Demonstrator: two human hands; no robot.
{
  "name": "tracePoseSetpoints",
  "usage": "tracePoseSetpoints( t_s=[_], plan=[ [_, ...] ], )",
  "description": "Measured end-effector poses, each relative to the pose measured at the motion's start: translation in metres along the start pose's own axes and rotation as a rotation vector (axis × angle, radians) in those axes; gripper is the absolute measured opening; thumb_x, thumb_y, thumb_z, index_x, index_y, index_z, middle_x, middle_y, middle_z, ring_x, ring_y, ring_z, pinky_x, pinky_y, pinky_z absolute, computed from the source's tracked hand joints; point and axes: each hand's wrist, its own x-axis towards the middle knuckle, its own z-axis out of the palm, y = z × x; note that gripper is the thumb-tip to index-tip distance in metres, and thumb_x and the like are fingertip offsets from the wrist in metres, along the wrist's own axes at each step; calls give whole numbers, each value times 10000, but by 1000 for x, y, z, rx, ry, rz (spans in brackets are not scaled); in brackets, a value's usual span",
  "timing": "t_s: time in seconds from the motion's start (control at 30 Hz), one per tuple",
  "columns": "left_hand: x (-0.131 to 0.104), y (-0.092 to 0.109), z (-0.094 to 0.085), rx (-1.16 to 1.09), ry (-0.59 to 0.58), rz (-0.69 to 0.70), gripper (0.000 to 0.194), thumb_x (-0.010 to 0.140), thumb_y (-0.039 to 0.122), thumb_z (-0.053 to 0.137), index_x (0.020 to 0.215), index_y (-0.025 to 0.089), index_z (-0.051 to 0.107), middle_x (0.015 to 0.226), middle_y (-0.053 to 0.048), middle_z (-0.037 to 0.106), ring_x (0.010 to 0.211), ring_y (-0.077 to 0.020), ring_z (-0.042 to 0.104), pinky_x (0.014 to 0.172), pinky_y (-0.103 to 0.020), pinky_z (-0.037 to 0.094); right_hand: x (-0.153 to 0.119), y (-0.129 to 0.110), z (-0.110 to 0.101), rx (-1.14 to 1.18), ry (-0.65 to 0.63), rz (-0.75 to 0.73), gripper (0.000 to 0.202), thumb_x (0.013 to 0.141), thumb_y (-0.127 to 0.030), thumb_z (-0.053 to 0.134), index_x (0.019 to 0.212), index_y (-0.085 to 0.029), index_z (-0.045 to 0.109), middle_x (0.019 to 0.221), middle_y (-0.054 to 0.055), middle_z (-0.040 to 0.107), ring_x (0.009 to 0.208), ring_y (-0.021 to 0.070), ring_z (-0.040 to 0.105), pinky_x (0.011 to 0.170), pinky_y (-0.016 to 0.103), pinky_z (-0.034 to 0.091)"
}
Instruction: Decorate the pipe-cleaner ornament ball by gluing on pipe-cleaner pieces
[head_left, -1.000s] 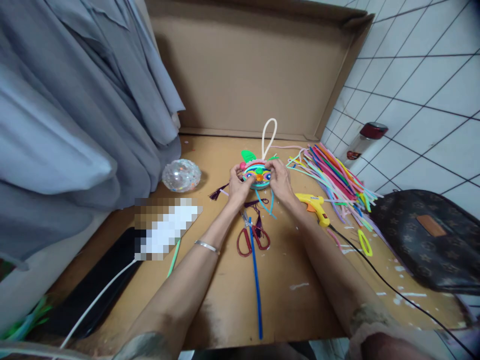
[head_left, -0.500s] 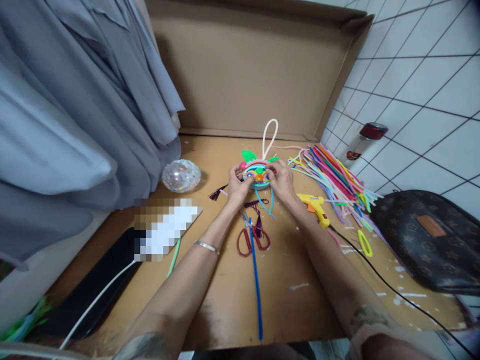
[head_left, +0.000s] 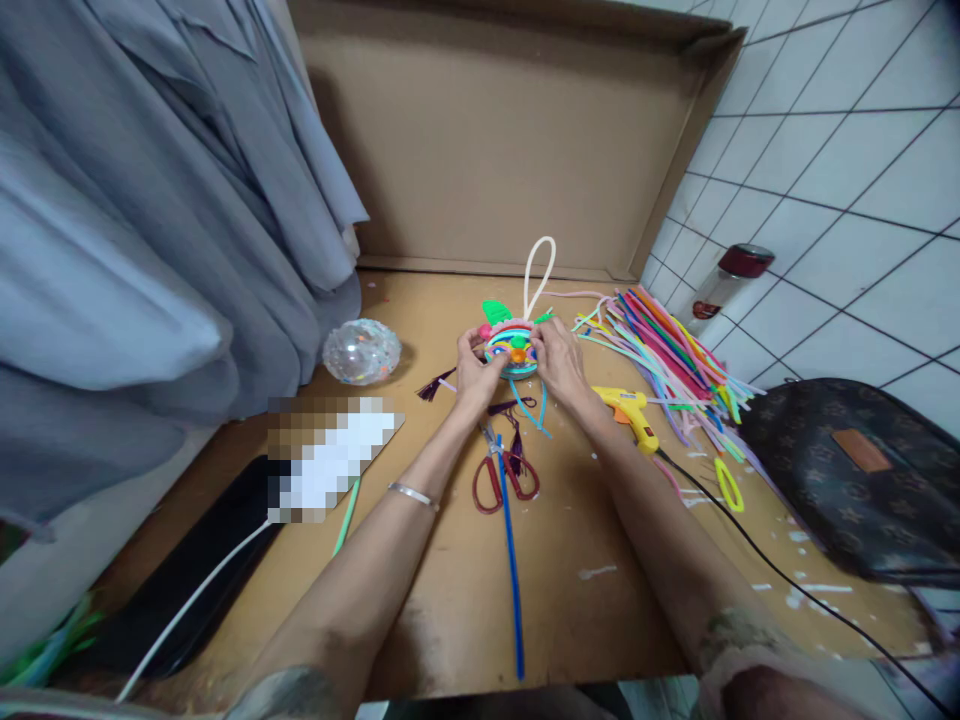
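Note:
Between my hands is a round, colourful pipe-cleaner ornament (head_left: 517, 343) with a face-like front, a green leaf shape (head_left: 496, 313) and a white loop (head_left: 541, 265) standing up from its top. My left hand (head_left: 477, 372) grips its left side, thumb on the front. Closed on the right edge is my right hand (head_left: 559, 355), its fingertips partly hidden. Blue pipe-cleaner ends (head_left: 534, 410) hang below the ornament. Nearer to me lie red-handled scissors (head_left: 489, 487), with a dark blue pipe cleaner (head_left: 513, 580) over them. Dark purple tassels (head_left: 435, 384) lie close by.
A clear ball (head_left: 363, 351) sits to the left. On the right are a yellow glue gun (head_left: 631, 412) with a black cord, a heap of pipe cleaners (head_left: 667, 350), a bottle (head_left: 731, 280) and a dark patterned bag (head_left: 862, 480). A cardboard panel (head_left: 510, 140) stands behind.
My right hand's fingers have shifted slightly at the ornament's right edge. The ornament and my left hand stay in nearly the same place.

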Motion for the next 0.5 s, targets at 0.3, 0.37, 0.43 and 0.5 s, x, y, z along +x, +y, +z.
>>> tracePoseSetpoints(
  t_s=[0.3,0.37,0.43,0.5],
  plan=[
    [0,2,0,-14,10,-3,566,651,237,761,1175,227,546,1261,-90,655,1019,-218,695,902,-354,585,3,4,2,255,51,107,120,941,-258,421,843,-252,490,917,54,606,889,228,559,845,343,458],
    [1,2,-1,-3,9,-2,566,653,236,759,1176,225,542,1263,-91,658,1016,-214,695,913,-351,582,3,5,3,312,70,136,109,923,-258,428,828,-253,481,886,41,601,860,217,558,835,333,462],
    [1,2,-1,4,3,-1,563,658,229,755,1178,227,540,1272,-89,659,1026,-209,696,932,-347,578,4,4,4,342,77,164,100,908,-250,431,822,-250,484,869,34,598,839,209,557,822,328,463],
    [1,2,-1,6,-6,-1,564,666,225,748,1190,226,537,1287,-91,657,1046,-211,698,945,-348,578,4,4,4,355,79,177,95,899,-255,438,819,-247,489,861,32,597,830,206,556,817,329,462]
  ],
)
